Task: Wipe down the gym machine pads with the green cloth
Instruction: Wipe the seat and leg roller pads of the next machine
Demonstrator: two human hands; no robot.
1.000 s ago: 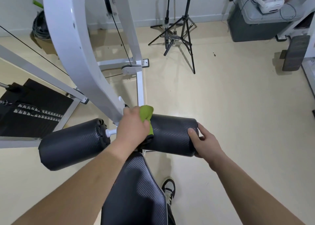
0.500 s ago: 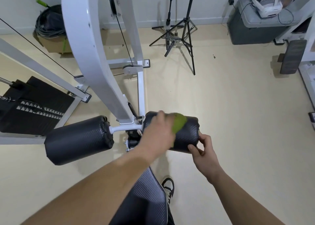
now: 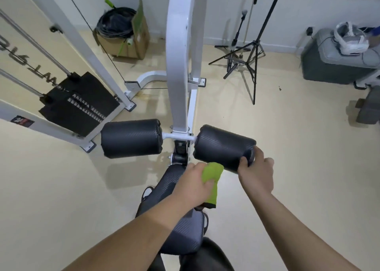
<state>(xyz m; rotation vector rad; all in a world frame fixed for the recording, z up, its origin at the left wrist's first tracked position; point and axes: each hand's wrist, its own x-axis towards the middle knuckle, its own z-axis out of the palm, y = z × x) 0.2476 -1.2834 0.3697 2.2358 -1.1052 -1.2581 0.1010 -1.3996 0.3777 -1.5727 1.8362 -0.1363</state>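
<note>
Fingers of my left hand [image 3: 192,185] clench the green cloth [image 3: 211,180], just under the right roller pad [image 3: 221,147] my right hand [image 3: 257,173] grasps.

Both bare forearms reach forward from the bottom of the view, the left one from the lower left and the right one from the lower right. The left hand [image 3: 192,185] is curled with its back up, its grip closed around the green cloth [image 3: 211,180], which sticks out past the fingers. Just to its right, the right hand [image 3: 257,173] clasps the end of the right roller pad [image 3: 223,147], thumb on the near side and fingers wrapped around the end face.
</note>
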